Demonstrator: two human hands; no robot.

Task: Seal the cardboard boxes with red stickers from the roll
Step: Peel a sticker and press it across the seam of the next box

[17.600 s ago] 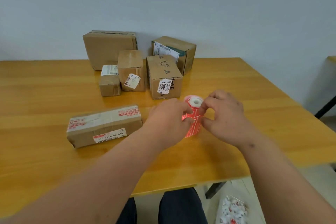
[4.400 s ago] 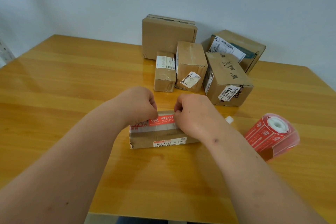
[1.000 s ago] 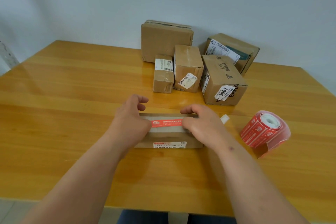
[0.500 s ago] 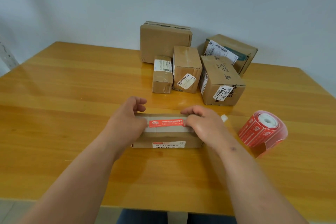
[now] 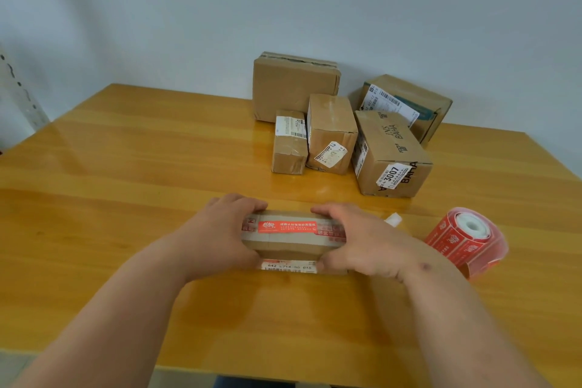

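Observation:
A long flat cardboard box (image 5: pixel 291 247) lies in front of me on the wooden table (image 5: pixel 126 198), with a red sticker (image 5: pixel 287 226) stuck along its taped top. My left hand (image 5: pixel 220 236) grips the box's left end, fingers curled over the far edge and thumb on the near side. My right hand (image 5: pixel 356 239) grips the right end the same way. The red sticker roll (image 5: pixel 466 239) lies on its side to the right of the box, apart from both hands.
Several cardboard boxes (image 5: pixel 333 132) with shipping labels stand grouped at the back of the table against the wall. A small white scrap (image 5: pixel 393 219) lies just behind my right hand. The table's near edge runs below my forearms.
Both hands have shifted from pressing the sticker on the top to clasping the box's two ends. The box and the roll lie where they were.

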